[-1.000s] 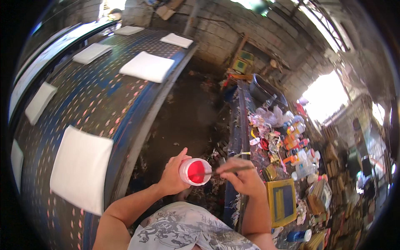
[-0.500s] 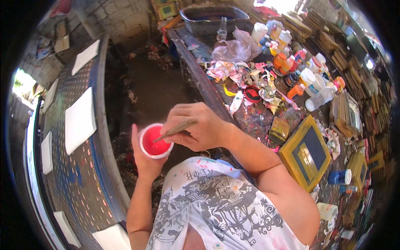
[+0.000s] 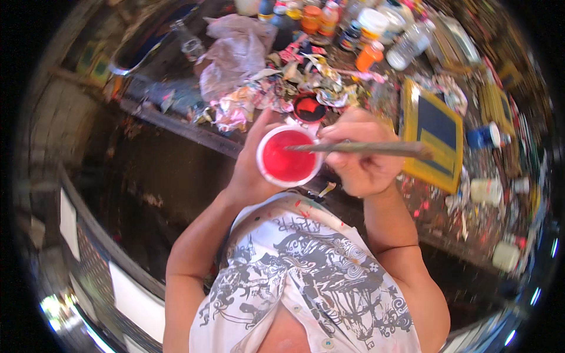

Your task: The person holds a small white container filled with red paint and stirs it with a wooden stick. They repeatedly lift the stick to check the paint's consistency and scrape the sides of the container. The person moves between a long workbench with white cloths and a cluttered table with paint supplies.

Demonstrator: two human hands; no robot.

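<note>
My left hand (image 3: 254, 159) is wrapped round a white tub (image 3: 266, 175) with red paint (image 3: 288, 165) inside. Between the thumb and fingers of my right hand (image 3: 365, 162) is a flat wooden stick (image 3: 388, 149). Its tip reaches over the tub's rim to the paint; I cannot tell how deep it dips. Both hands are held in front of my chest, near the workbench edge. Just beyond the tub, a dark round lid (image 3: 309, 108) smeared with red lies on the bench.
Crumpled paint-stained scraps (image 3: 247, 105), a plastic bag (image 3: 232, 50) and a glass bottle (image 3: 188, 42) lie on the bench. Paint bottles (image 3: 369, 56) stand at the back. A yellow-framed screen (image 3: 432, 135) lies at right. White sheets (image 3: 136, 297) rest on a perforated rack at lower left.
My view and body have turned right, toward the bench. The tub has come over beside the bench edge, still in my left hand. The stick now lies flatter across the rim.
</note>
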